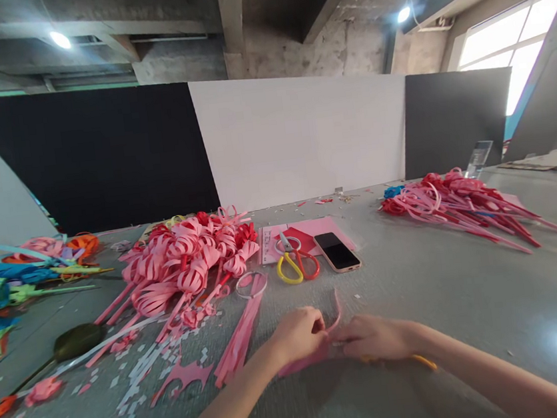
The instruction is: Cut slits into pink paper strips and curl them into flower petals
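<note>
My left hand (300, 334) is closed on a pink paper strip (338, 306), whose thin end curls up beyond the fingers. A wider piece of pink paper (308, 361) lies beneath this hand. Facing it, my right hand (376, 337) has its fingers bent together at the near end of the strip, fingertips close to the left ones. From under the right wrist a curved yellow-orange handle (425, 361) sticks out; the rest of it is hidden. Left of my hands lies a bundle of flat pink paper strips (242, 334), with a clear ring (251, 284) at its top.
Yellow-and-red-handled scissors (298, 266) rest on pink sheets, beside a phone (337, 252). Pink paper-strip flowers (187, 253) are heaped at left, more strips (459, 205) at right. Paper scraps (146, 371), a dark green oval object (78, 342) and blue paper pieces (24, 270) lie left.
</note>
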Demonstrator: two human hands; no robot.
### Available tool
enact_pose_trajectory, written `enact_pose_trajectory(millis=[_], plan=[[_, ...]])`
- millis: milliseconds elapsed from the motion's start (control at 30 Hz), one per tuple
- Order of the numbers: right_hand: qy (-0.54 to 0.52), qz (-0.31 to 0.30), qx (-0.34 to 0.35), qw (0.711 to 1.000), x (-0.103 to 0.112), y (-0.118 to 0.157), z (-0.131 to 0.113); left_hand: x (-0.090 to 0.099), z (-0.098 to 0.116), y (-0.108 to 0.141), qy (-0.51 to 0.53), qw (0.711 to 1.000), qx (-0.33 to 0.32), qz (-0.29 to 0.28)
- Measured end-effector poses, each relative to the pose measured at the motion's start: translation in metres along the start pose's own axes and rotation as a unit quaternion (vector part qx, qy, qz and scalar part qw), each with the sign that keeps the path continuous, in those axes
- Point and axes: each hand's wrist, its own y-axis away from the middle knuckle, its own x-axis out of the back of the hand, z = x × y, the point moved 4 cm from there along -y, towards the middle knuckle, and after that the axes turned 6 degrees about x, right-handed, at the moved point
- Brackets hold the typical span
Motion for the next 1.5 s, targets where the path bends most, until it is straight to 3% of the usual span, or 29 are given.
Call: enact_pose_trajectory(millis=[267,667,1033,1500], plan=[[-0.031,-0.011,-0.027,0.999,0.0,0.0,0.003,0.0,-0.002,-0.001,0.018,1.0,-0.002,-0.001],[-0.085,-0.03,-0.04,0.995,-0.002,0.0,0.005,0.002,-0.012,-0.003,0.132,0.989,0.011,-0.073],[-0.048,-0.016,-0.038,0.998,-0.003,-0.001,0.007,-0.01,-0.011,-0.005,0.149,0.988,0.047,-0.007],[-0.078,-0.032,-0.047,0.995,-0.004,0.001,0.007,-0.007,-0.011,-0.004,0.172,0.983,0.064,0.009]])
